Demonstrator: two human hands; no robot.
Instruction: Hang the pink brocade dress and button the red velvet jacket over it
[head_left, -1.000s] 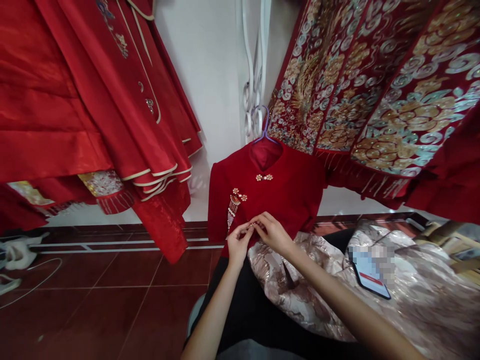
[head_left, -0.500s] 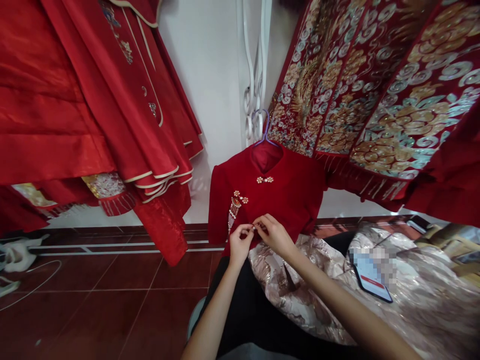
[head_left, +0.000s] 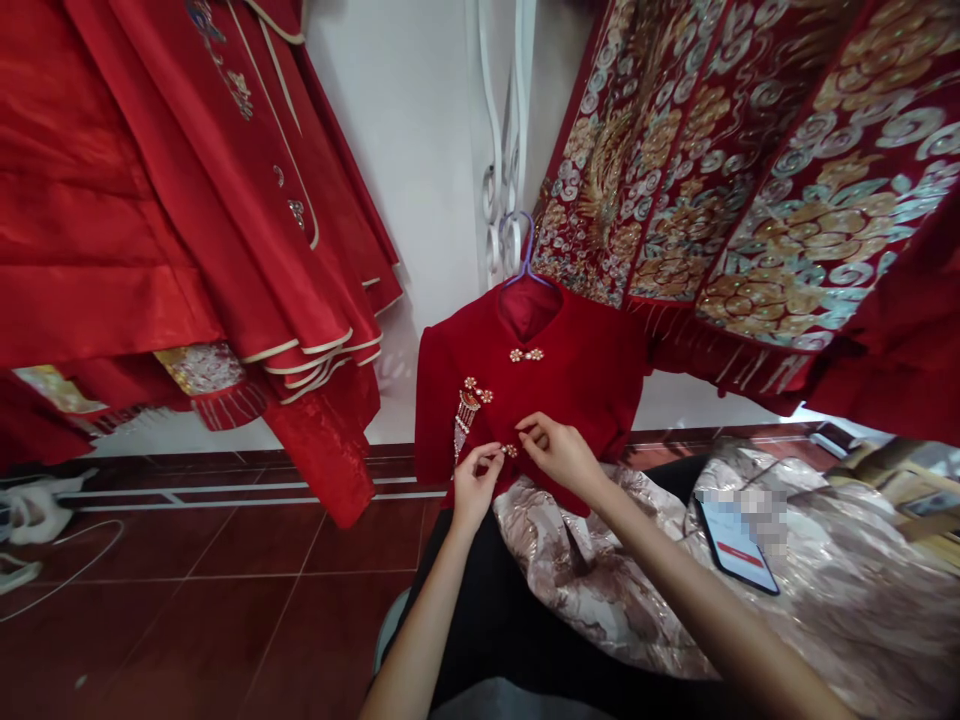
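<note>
A short red jacket (head_left: pixel 577 350) hangs in front of me on a purple hanger (head_left: pixel 529 262). It carries a beaded clasp (head_left: pixel 526 355) below the collar and a tasselled ornament (head_left: pixel 466 410) at the left. Lower on the front lies a small beaded flower ornament (head_left: pixel 511 451). My left hand (head_left: pixel 478 485) is closed in a pinch at that ornament's left side. Just up and right of it, my right hand (head_left: pixel 559 455) is also pinched, close to the cloth; whatever is between its fingertips is too small to make out.
Red garments (head_left: pixel 180 200) hang at the left and an embroidered skirt (head_left: pixel 750 200) at the upper right. Shiny pale fabric (head_left: pixel 622 590) spreads over my lap and rightward, with a phone (head_left: pixel 739 550) on it. A white metal rail (head_left: pixel 300 492) runs low along the wall.
My right hand has moved away from my left, slightly up and right, uncovering the small flower ornament. My left hand stays at the ornament. The view has shifted slightly.
</note>
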